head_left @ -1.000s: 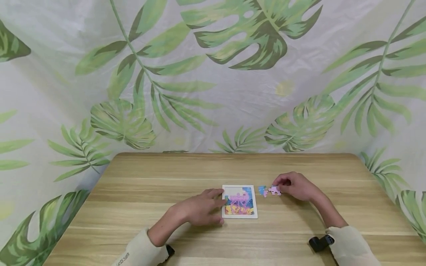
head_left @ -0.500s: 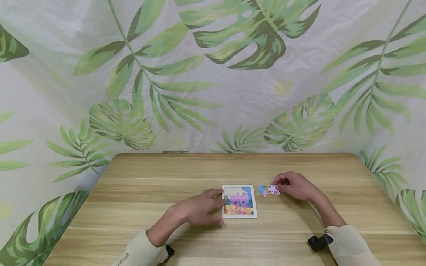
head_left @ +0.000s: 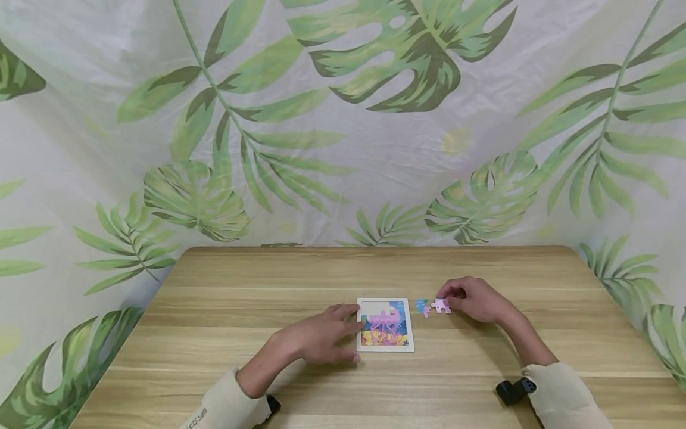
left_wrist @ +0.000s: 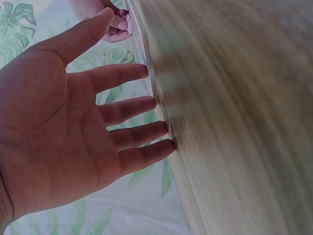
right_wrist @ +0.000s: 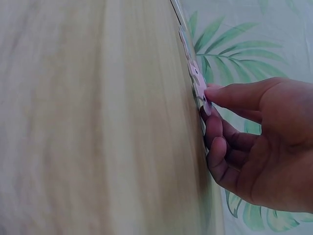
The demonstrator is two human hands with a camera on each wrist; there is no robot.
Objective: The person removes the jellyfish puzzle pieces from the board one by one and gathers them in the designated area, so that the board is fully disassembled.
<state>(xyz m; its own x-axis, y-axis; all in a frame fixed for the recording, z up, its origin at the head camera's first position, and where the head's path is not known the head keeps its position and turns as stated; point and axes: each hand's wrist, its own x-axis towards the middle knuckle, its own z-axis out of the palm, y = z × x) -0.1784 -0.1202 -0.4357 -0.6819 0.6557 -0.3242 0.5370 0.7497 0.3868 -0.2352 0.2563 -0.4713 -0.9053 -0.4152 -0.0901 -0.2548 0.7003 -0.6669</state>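
Observation:
A jigsaw puzzle in a white frame (head_left: 412, 333) lies on the table, showing a pink jellyfish over blue and yellow. Its upper left part is bare white. My left hand (head_left: 327, 336) rests along the frame's left side; in the left wrist view its fingers (left_wrist: 128, 108) are spread and straight, tips at the edge. To the right of the frame, my right hand (head_left: 476, 301) pinches a pink puzzle piece (head_left: 442, 306) between thumb and curled fingers. A blue and pink puzzle piece (head_left: 422, 307) lies between that piece and the frame.
The wooden table (head_left: 257, 274) has rounded far corners. Behind it hangs a pale cloth (head_left: 386, 155) printed with green leaves. Black wrist devices (head_left: 515, 392) sit at the beige sleeves (head_left: 568, 396).

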